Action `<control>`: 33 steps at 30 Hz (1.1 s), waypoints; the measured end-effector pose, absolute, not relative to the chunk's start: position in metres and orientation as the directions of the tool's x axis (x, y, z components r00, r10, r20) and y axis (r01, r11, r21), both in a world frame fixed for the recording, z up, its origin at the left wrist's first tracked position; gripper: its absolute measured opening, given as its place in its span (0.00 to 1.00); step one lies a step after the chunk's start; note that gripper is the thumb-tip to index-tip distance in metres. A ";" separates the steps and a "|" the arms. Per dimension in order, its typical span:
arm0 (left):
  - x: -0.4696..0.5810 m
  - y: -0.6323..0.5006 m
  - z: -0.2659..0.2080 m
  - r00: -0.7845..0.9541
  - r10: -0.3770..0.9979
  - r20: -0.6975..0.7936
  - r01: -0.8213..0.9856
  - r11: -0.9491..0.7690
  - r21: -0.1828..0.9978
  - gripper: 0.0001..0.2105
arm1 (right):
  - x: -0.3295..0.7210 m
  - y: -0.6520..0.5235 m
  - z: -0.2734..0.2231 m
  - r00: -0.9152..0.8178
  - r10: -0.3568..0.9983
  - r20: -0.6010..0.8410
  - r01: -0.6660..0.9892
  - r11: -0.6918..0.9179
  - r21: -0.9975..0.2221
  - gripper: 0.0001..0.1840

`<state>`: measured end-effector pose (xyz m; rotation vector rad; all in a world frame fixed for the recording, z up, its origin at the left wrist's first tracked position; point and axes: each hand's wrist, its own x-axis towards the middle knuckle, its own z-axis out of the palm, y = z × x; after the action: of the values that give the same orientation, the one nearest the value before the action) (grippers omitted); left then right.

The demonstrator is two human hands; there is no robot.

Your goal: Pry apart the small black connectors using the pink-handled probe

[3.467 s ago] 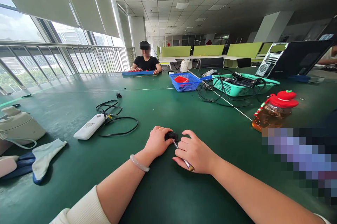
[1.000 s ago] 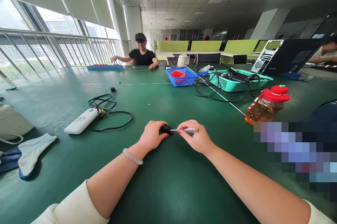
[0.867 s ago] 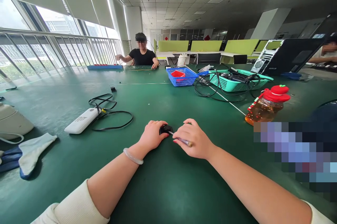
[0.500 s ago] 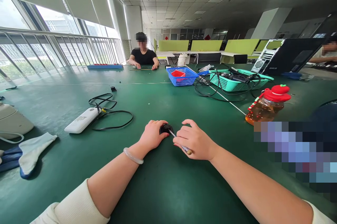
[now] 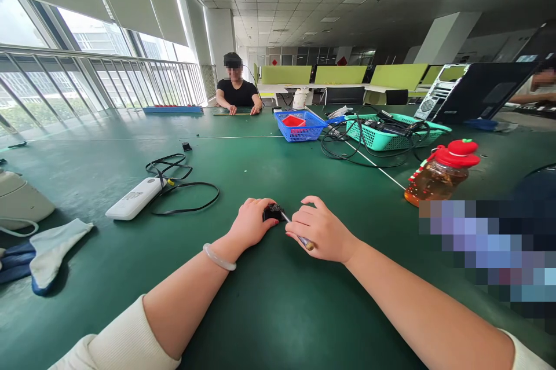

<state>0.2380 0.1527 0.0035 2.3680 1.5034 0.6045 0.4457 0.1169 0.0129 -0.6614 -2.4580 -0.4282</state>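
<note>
My left hand (image 5: 253, 220) is closed around a small black part (image 5: 272, 211), which it holds at the green tabletop (image 5: 278, 300); what kind of part it is, I cannot make out. Between the fingers of my right hand (image 5: 320, 229) is a thin screwdriver-like tool (image 5: 306, 242) with a metal shaft and a brownish end. Its tip meets the right side of the black part, and the tool slants down toward me. The index finger of my right hand is raised and bent. A pale bangle circles my left wrist.
On the left lie a white power bank (image 5: 136, 198) with a black cable and a blue-and-white glove (image 5: 61, 248). A blue basket (image 5: 299, 127), a teal basket (image 5: 377, 137) and a red-lidded bottle (image 5: 438, 179) stand to the right. Across the table sits a person (image 5: 237, 92).
My right hand and the tool have shifted very slightly, with the tool's rear end a little higher. Across the table, the person's hand has moved to the right. My left hand stays in place.
</note>
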 end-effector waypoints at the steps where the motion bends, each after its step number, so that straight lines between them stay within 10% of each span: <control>1: 0.238 0.153 0.004 0.373 0.906 0.200 0.792 -0.423 0.440 0.15 | 0.446 0.118 0.012 -0.723 0.366 0.586 0.543 0.826 0.153 0.08; 24: 0.238 0.153 0.002 0.369 0.903 0.221 0.784 -0.429 0.448 0.17 | 0.440 0.112 0.014 -0.674 0.315 0.668 0.542 0.825 0.159 0.08; 33: 0.236 0.157 -0.005 0.382 0.898 0.218 0.807 -0.440 0.394 0.21 | 0.443 0.120 0.009 -0.503 0.493 0.710 0.638 0.766 -0.080 0.07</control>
<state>0.2362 0.1566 -0.0047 2.4185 1.5190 0.5953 0.4433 0.1203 0.0094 -0.8402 -2.2042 -0.2480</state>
